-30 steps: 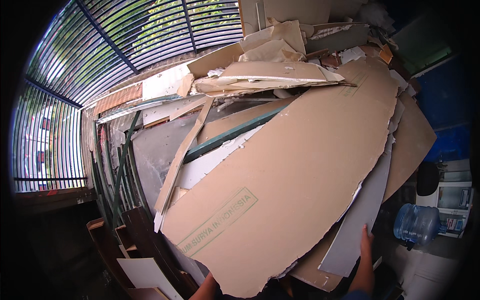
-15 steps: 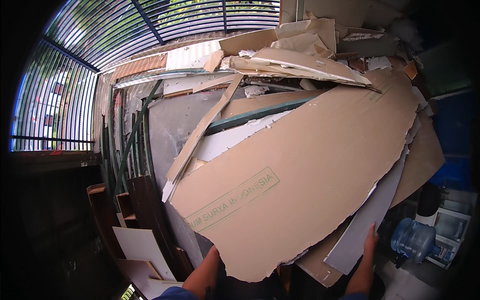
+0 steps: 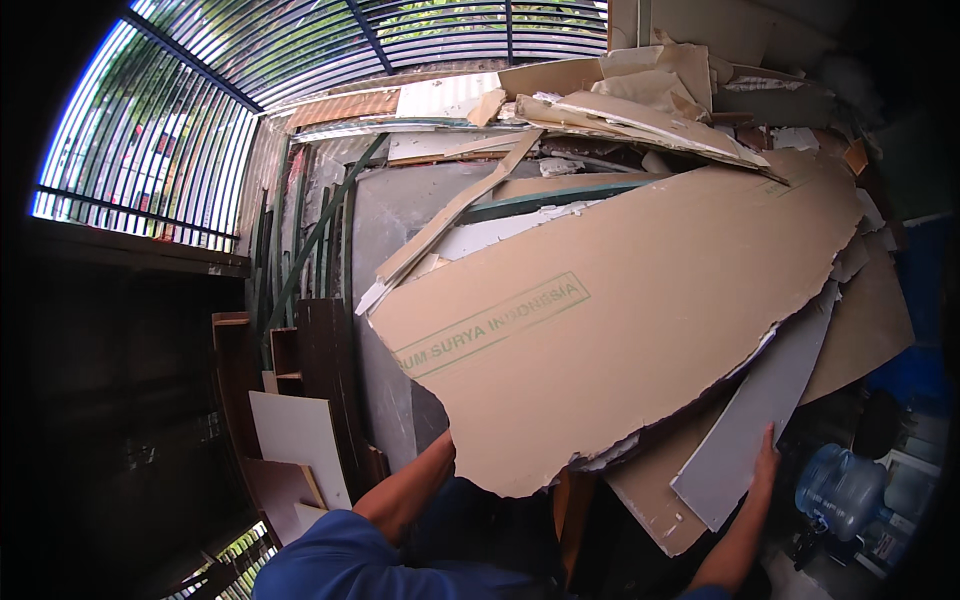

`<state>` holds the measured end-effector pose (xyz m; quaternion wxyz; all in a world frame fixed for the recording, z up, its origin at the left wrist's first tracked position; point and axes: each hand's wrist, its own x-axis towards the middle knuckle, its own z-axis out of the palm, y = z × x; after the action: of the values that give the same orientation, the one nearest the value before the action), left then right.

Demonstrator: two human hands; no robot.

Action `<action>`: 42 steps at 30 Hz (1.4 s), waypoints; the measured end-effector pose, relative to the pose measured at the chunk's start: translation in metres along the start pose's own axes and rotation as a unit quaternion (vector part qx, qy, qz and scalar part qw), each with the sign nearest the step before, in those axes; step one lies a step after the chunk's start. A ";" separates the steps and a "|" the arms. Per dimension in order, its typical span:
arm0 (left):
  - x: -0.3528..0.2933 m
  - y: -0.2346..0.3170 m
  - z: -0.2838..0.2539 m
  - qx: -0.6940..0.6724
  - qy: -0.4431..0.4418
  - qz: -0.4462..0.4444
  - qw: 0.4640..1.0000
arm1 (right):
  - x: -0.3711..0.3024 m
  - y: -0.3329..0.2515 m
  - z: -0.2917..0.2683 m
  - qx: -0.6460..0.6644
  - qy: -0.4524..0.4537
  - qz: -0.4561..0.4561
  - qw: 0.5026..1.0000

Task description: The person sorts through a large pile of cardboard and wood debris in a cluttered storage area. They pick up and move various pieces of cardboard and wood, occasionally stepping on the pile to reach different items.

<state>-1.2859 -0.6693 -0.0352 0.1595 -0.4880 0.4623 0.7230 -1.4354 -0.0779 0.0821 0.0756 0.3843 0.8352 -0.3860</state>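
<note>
- Clock directions here are taken from the middle of the view.
- The large brown board [image 3: 630, 340] lies across the middle, its long side going from 8 o'clock to 2 o'clock; its lower edge is torn.
- The left hand [image 3: 446, 450], at 6 o'clock, goes behind the edge of this board; the fingers are hidden, so I cannot tell if they grasp it.
- The right hand [image 3: 766, 462], at 4 o'clock, grasps the side edge of the grey board [image 3: 750, 420].
- This grey board comes out, tilted, from under the large one.
- A second brown board [image 3: 655, 505] shows below the grey one, at 5 o'clock.
- The blue bottle [image 3: 840, 490] is at 4 o'clock, farther out than the right hand.
- At 1 o'clock there is a heap of broken boards [image 3: 660, 120].
- The white panel [image 3: 298, 440] leans at 8 o'clock, near dark wooden pieces [image 3: 325, 370].
- The barred window [image 3: 150, 150] is at 10 o'clock.
</note>
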 end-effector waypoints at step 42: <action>-0.099 0.075 0.041 0.541 0.213 0.137 0.802 | -0.059 -0.077 0.006 -0.201 0.171 0.024 0.964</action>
<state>-1.3130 -0.6527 0.0921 0.1946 -0.3957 0.8626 0.2478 -1.4489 -0.1475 0.1483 0.0166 0.4418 0.8864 -0.1372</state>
